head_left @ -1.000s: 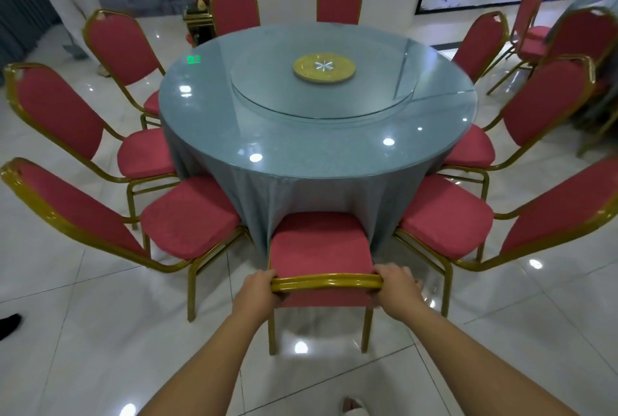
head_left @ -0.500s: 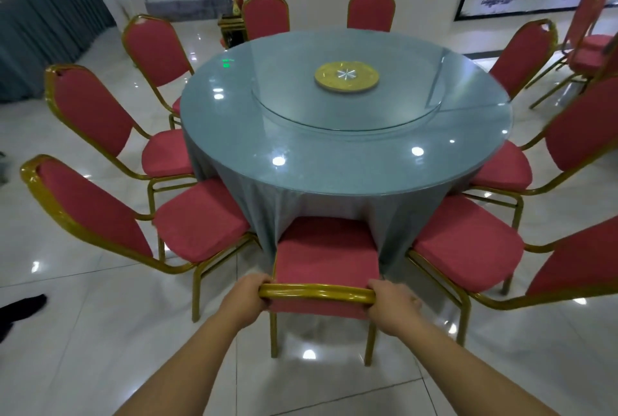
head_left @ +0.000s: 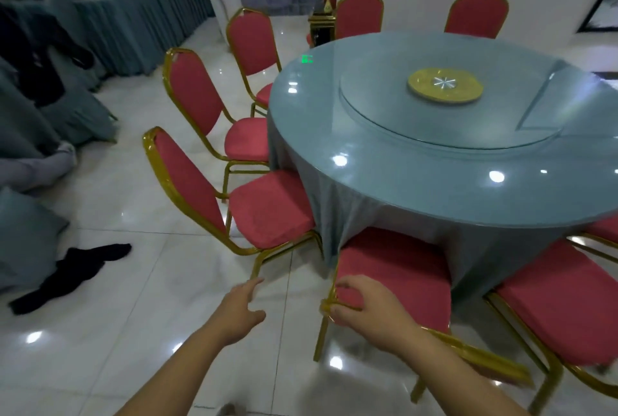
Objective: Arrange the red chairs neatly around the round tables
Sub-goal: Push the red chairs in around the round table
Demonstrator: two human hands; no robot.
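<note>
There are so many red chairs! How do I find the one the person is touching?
Find the big round table with the glass top. At its nearest edge, one red chair has its seat tucked under the tablecloth. Only this chair has the right hand gripping its gold back.

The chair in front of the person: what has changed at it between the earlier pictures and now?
The left hand let go of the top rail of the chair and now hangs open over the floor beside it. The right hand moved from the rail's right end to its left corner and holds it there. The camera turned left. The chair stays tucked at the round table.
</note>
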